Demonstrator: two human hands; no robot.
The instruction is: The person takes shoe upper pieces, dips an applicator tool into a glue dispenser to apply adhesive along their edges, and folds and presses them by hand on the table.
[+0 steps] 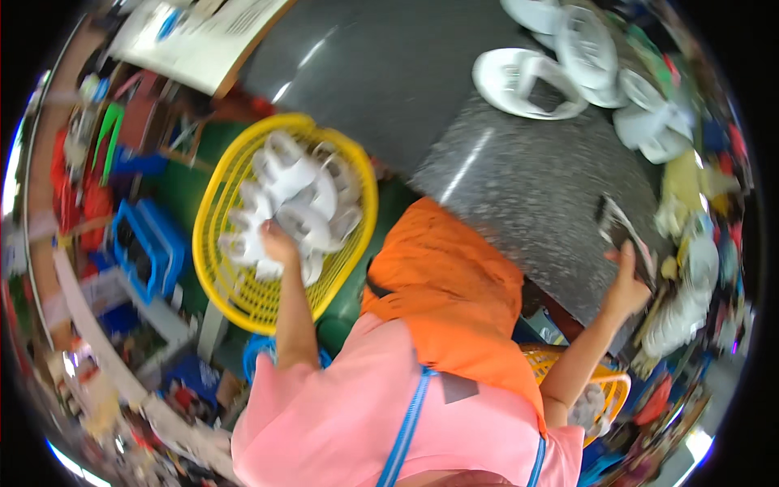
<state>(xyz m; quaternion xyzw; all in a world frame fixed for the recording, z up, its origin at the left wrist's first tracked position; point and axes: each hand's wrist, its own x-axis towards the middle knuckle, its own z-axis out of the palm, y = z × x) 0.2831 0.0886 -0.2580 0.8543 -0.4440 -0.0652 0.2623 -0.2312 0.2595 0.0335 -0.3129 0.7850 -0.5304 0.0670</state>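
To the left stands a yellow plastic basket (pixel 213 268) heaped with white shoes (pixel 294 180). My left hand (pixel 280 245) reaches over its rim, with the fingers curled in against one of the shoes. Out at the right, over the dark tabletop (pixel 519 170), my right hand (pixel 627 286) is closed round a thin, long, dark and pale piece (pixel 618 226). Motion blur hides what kind of thing that is. Beyond it, several white shoes (pixel 527 84) lie at the table's far right.
An orange apron (pixel 446 276) covers my lap against the table edge. A second, yellow-orange basket (pixel 615 390) with greyish-white pieces stands by my right elbow. Blue crates (pixel 150 247) are at the left. White stacked pieces (pixel 682 296) and cloths crowd the right side.
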